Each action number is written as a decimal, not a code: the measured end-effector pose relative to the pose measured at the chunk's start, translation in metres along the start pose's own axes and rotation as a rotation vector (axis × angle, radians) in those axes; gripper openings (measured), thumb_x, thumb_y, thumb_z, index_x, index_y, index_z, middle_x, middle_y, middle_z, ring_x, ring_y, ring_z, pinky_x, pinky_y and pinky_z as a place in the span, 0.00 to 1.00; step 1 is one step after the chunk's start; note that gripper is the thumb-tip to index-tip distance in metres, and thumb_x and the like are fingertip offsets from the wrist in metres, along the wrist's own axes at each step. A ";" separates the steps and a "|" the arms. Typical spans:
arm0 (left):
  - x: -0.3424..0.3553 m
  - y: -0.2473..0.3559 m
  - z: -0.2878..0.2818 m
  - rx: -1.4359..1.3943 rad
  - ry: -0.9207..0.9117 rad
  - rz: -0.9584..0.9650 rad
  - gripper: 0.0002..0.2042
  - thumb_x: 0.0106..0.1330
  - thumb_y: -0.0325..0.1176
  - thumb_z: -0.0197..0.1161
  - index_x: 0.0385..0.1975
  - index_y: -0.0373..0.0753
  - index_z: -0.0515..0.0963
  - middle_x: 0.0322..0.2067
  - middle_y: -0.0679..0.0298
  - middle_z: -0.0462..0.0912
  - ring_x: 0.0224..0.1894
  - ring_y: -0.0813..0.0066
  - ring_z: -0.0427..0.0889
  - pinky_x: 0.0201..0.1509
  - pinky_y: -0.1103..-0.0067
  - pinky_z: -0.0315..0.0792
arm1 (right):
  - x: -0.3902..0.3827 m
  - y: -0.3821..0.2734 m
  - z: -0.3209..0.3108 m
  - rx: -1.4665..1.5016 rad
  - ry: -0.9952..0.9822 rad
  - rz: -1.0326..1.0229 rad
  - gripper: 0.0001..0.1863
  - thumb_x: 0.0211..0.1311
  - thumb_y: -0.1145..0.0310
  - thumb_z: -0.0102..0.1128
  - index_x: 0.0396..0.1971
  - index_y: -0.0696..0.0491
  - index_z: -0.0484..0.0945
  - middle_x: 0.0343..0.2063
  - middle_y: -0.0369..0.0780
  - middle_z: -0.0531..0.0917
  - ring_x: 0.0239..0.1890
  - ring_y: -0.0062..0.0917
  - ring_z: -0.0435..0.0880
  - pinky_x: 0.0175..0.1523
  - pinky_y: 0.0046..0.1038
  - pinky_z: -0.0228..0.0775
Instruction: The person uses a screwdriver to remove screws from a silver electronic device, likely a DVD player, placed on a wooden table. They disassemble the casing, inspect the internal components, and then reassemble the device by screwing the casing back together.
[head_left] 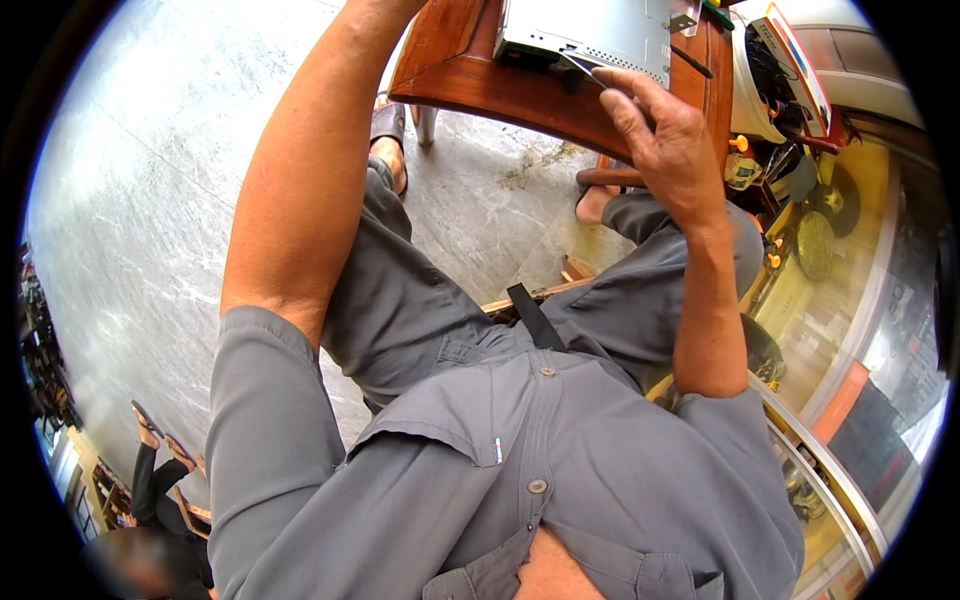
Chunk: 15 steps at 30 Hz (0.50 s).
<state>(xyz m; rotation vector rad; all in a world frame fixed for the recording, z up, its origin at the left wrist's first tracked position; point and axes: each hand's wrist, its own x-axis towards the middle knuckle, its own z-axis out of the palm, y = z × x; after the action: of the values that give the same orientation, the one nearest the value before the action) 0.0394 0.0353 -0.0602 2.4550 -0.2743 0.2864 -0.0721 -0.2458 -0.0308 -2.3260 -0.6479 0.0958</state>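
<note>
A silver metal-cased electronic unit, with rows of small holes along its near right edge, rests on a reddish-brown wooden table. My right hand is closed, thumb and fingers pinching slim silver tweezers. Their tips reach the dark opening at the unit's near edge; whether they touch anything inside is too small to tell. On the left my forearm stretches up past the table's left corner, and my left hand lies beyond the top of the picture.
A dark slim tool and a green-handled tool lie right of the unit. Beside the table stands a white bucket with dark items. A glass-fronted cabinet runs along the right. Another person is at lower left.
</note>
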 end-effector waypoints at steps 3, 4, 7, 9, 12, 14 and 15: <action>0.000 0.002 0.001 -0.001 -0.004 -0.015 0.11 0.72 0.34 0.60 0.33 0.33 0.83 0.33 0.43 0.85 0.37 0.46 0.86 0.46 0.60 0.77 | -0.012 0.013 0.016 0.046 0.044 0.051 0.16 0.74 0.63 0.62 0.57 0.51 0.82 0.22 0.39 0.81 0.23 0.20 0.78 0.32 0.28 0.73; 0.000 0.003 0.001 0.003 -0.006 -0.023 0.11 0.72 0.34 0.60 0.33 0.33 0.83 0.33 0.43 0.85 0.38 0.46 0.86 0.46 0.60 0.77 | -0.012 0.013 0.018 0.052 0.051 0.068 0.16 0.74 0.63 0.62 0.56 0.51 0.82 0.22 0.40 0.81 0.23 0.21 0.79 0.32 0.29 0.73; 0.002 -0.002 0.002 0.016 -0.041 -0.003 0.11 0.73 0.35 0.59 0.34 0.32 0.83 0.34 0.44 0.85 0.39 0.46 0.85 0.47 0.60 0.77 | -0.012 0.007 0.019 0.034 0.065 0.072 0.15 0.74 0.64 0.62 0.55 0.51 0.83 0.22 0.42 0.81 0.22 0.24 0.78 0.32 0.29 0.74; 0.002 -0.021 0.013 0.020 0.050 0.068 0.11 0.74 0.35 0.58 0.37 0.33 0.82 0.37 0.44 0.85 0.42 0.46 0.85 0.50 0.60 0.77 | -0.004 -0.004 0.010 -0.022 0.060 0.003 0.14 0.73 0.65 0.62 0.54 0.51 0.84 0.21 0.42 0.80 0.21 0.25 0.77 0.31 0.30 0.73; 0.007 -0.018 0.010 0.045 -0.055 0.045 0.12 0.75 0.36 0.58 0.42 0.34 0.82 0.42 0.44 0.84 0.47 0.46 0.84 0.54 0.61 0.76 | 0.008 -0.002 0.001 -0.087 0.047 -0.068 0.13 0.73 0.65 0.62 0.52 0.51 0.85 0.20 0.42 0.78 0.18 0.25 0.73 0.30 0.30 0.72; 0.007 -0.016 0.009 0.052 -0.065 0.020 0.12 0.75 0.37 0.57 0.44 0.35 0.82 0.45 0.44 0.83 0.50 0.46 0.83 0.56 0.62 0.76 | 0.012 0.001 -0.004 -0.089 0.024 -0.067 0.12 0.73 0.64 0.62 0.51 0.50 0.85 0.20 0.43 0.77 0.18 0.23 0.71 0.29 0.30 0.72; 0.003 -0.020 0.015 0.047 0.001 0.025 0.12 0.75 0.37 0.57 0.46 0.35 0.81 0.46 0.45 0.83 0.51 0.46 0.83 0.57 0.62 0.76 | 0.012 0.003 -0.005 -0.085 0.009 -0.058 0.12 0.73 0.64 0.62 0.51 0.50 0.85 0.20 0.43 0.77 0.19 0.22 0.72 0.30 0.30 0.72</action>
<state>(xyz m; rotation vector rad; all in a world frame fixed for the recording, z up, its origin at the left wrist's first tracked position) 0.0501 0.0410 -0.0831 2.4992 -0.3018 0.3076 -0.0595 -0.2453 -0.0272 -2.3857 -0.7276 0.0312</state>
